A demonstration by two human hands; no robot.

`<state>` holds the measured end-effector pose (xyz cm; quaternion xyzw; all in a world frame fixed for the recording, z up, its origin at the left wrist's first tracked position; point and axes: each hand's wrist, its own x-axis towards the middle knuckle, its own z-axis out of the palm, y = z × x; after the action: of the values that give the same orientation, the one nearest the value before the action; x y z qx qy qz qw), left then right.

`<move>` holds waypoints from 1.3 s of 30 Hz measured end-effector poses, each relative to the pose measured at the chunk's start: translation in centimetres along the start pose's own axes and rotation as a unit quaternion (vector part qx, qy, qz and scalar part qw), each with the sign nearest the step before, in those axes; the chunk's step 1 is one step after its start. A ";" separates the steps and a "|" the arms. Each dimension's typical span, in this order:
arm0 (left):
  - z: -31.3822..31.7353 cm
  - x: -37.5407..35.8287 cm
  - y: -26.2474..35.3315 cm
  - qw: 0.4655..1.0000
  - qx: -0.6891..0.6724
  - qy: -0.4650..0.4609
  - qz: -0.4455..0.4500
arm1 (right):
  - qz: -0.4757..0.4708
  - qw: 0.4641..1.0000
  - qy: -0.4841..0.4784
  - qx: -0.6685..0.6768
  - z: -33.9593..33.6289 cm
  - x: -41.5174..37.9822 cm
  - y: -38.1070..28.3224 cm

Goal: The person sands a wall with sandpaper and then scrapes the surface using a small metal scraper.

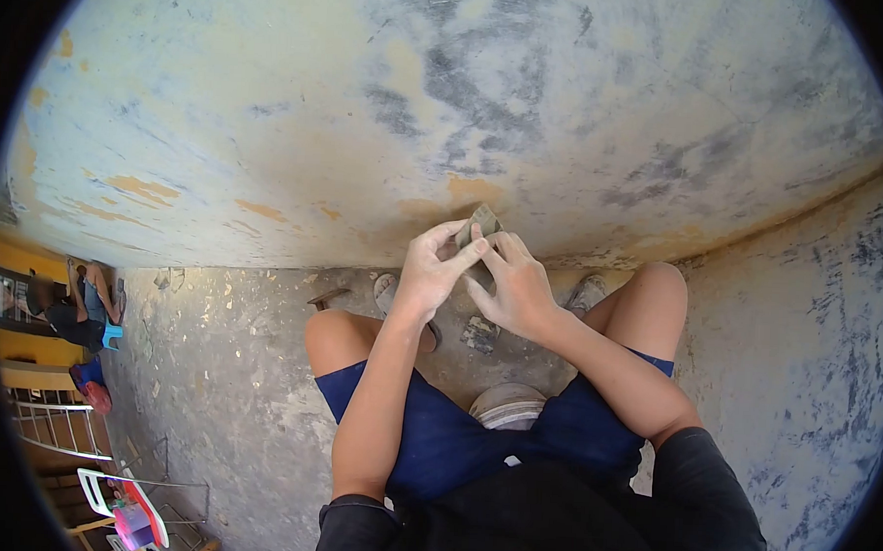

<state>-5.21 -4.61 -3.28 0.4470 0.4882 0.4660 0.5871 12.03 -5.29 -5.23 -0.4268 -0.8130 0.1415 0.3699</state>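
Note:
In front of me, at the foot of a patchy, pale wall (300, 131), my left hand (434, 267) and my right hand (516, 287) meet. Between their fingertips is a small folded grey-green sheet that looks like sandpaper (481, 221). Its upper end lies close to the wall, beside an orange-tan worn patch; whether it touches cannot be made out. Both hands are closed on the sheet, thumbs and fingers pinching it. Pale dust coats the fingers. Part of the sheet is hidden behind them.
A dusty, crumpled-looking piece (479, 333) lies on the concrete floor (231, 365) between my feet. A scraper-like tool (330, 297) lies by my left foot. I sit on a pale round bucket (508, 406). Far left are another person (90, 305), a blue stool (113, 336) and a chair (147, 511).

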 end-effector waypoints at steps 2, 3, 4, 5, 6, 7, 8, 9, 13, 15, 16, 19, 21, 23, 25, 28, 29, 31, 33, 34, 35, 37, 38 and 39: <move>-0.8 0.2 -0.3 1.000 0.026 0.018 0.000 | -0.020 0.999 -0.016 0.036 -1.0 0.2 -0.5; -1.1 0.2 -0.3 0.998 0.050 0.038 0.001 | -0.018 0.999 -0.016 0.036 -1.0 0.1 -0.4; -1.3 0.2 -0.4 0.996 0.071 0.054 0.018 | 0.045 0.996 -0.013 0.076 -1.0 -0.1 -0.2; -1.4 0.2 -0.6 0.996 0.071 0.054 0.017 | 0.108 0.987 -0.010 0.115 -0.9 -0.2 0.0; -1.5 0.1 -0.3 0.995 0.083 0.060 0.022 | 0.109 0.987 -0.010 0.116 -1.0 -0.2 0.2; -1.5 0.0 -0.2 0.993 0.095 0.065 0.026 | 0.120 0.989 0.021 0.086 -1.2 0.1 0.5; -1.4 0.1 -0.2 0.993 0.095 0.064 0.024 | 0.130 0.989 0.053 0.055 -1.3 0.4 0.7; -1.4 0.3 -0.2 0.991 0.107 0.073 0.035 | 0.132 0.988 0.053 0.055 -1.5 0.7 0.8; -0.5 0.6 0.6 0.978 0.154 0.117 0.075 | 0.199 0.958 0.024 0.206 -1.8 1.9 0.6; 0.2 0.8 1.2 0.969 0.174 0.147 0.095 | 0.208 0.953 0.018 0.221 -1.4 2.1 0.4; 0.4 0.9 1.5 0.958 0.193 0.177 0.117 | 0.206 0.950 0.030 0.232 -0.9 2.2 0.3; 0.5 0.9 2.2 0.928 0.252 0.223 0.158 | 0.209 0.951 0.039 0.227 -0.1 2.5 0.2; 0.1 1.0 2.3 0.917 0.280 0.221 0.175 | 0.214 0.953 0.036 0.210 0.3 2.9 0.2; -0.2 1.0 2.1 0.905 0.309 0.220 0.193 | 0.161 0.977 0.078 0.117 0.6 3.4 0.0; -0.6 1.2 1.8 0.876 0.371 0.224 0.213 | 0.157 0.978 0.072 0.115 1.0 3.4 0.1; -1.0 1.1 1.5 0.815 0.458 0.207 0.287 | 0.130 0.986 0.060 0.088 1.6 3.4 0.1; -1.3 1.1 1.3 0.816 0.458 0.208 0.286 | 0.109 0.991 0.054 0.062 1.7 3.3 0.1; -1.9 1.2 0.9 0.793 0.502 0.176 0.297 | 0.108 0.991 0.046 0.060 2.1 3.1 0.4; -2.2 1.3 0.6 0.794 0.497 0.182 0.299 | 0.107 0.992 0.037 0.057 2.1 3.3 0.5; -2.3 1.3 0.6 0.793 0.494 0.187 0.303 | 0.120 0.991 0.038 0.046 1.9 3.5 0.5; -2.3 1.3 0.7 0.793 0.494 0.189 0.301 | 0.132 0.990 0.039 0.036 1.7 3.8 0.6; -1.9 1.2 1.0 0.804 0.471 0.219 0.290 | 0.151 0.987 0.016 0.050 1.3 4.0 1.4; -1.7 1.3 0.7 0.804 0.471 0.220 0.288 | 0.169 0.984 -0.004 0.063 1.2 4.0 1.6; -1.6 1.7 0.2 0.808 0.457 0.236 0.286 | 0.169 0.984 -0.006 0.063 1.1 4.0 1.5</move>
<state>-6.62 -2.80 -3.54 0.6595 0.6183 0.4270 0.0215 10.66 -1.07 -4.89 -0.5328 -0.7209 0.2554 0.3622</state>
